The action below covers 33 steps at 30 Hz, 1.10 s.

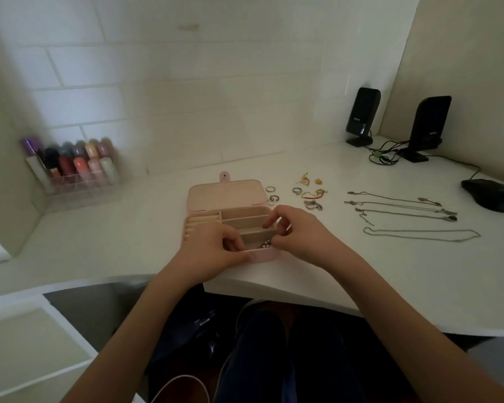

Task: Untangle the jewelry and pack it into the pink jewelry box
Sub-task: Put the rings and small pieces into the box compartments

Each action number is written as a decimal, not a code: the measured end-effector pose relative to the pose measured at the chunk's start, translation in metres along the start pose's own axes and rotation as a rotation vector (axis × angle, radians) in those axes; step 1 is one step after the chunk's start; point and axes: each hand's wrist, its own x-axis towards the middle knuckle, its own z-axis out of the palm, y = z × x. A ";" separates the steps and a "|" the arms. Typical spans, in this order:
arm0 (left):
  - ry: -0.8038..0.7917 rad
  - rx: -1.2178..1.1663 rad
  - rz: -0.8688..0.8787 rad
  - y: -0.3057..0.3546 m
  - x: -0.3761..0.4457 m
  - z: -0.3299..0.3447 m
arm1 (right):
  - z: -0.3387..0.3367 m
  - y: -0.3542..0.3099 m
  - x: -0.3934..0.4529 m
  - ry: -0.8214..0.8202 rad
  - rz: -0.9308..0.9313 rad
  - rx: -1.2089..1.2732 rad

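The pink jewelry box (226, 196) lies open on the white desk, its lid flat behind cream compartments. My left hand (213, 247) grips the box's front left edge, fingers curled into a compartment. My right hand (294, 231) hovers over the box's right side with fingers curled; whether it pinches anything is too small to tell. A silver beaded piece (266, 244) lies in the front compartment between my hands. Rings (271, 194), gold pieces (314, 187) and a silver bracelet (313, 205) lie behind the box. Several silver chains (405, 212) are laid out straight to the right.
A clear organizer of nail polish bottles (76, 167) stands at the back left by the tiled wall. Two black speakers (362, 116) with cables stand at the back right, and a black mouse (490, 194) lies at the far right. The desk edge (274, 292) runs above my legs.
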 end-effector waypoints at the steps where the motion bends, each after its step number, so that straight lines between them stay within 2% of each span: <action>1: 0.002 0.001 0.006 0.002 -0.001 0.001 | 0.000 0.001 -0.002 0.011 0.000 0.007; 5: 0.001 -0.008 0.016 0.008 -0.005 0.000 | 0.003 0.005 -0.008 0.047 -0.004 0.062; 8: 0.130 -0.114 0.038 0.021 -0.006 0.001 | -0.010 0.012 -0.015 0.063 -0.023 0.163; 11: 0.193 -0.207 0.113 0.046 0.005 0.021 | -0.045 0.038 -0.024 0.267 0.000 0.140; 15: 0.054 -0.151 0.260 0.085 0.038 0.079 | -0.106 0.092 -0.046 0.601 0.182 -0.003; 18: -0.062 -0.131 0.372 0.119 0.066 0.127 | -0.153 0.137 -0.068 0.725 0.386 -0.145; 21: -0.147 -0.094 0.456 0.153 0.093 0.165 | -0.181 0.167 -0.082 0.669 0.605 -0.204; 23: -0.180 -0.057 0.472 0.168 0.106 0.183 | -0.187 0.175 -0.081 0.611 0.660 -0.230; 26: -0.192 -0.044 0.479 0.178 0.118 0.203 | -0.188 0.174 -0.071 0.528 0.661 -0.294; 31: -0.187 -0.070 0.466 0.182 0.125 0.216 | -0.184 0.179 -0.066 0.483 0.600 -0.401; 33: -0.195 -0.090 0.453 0.186 0.128 0.219 | -0.182 0.177 -0.067 0.515 0.554 -0.302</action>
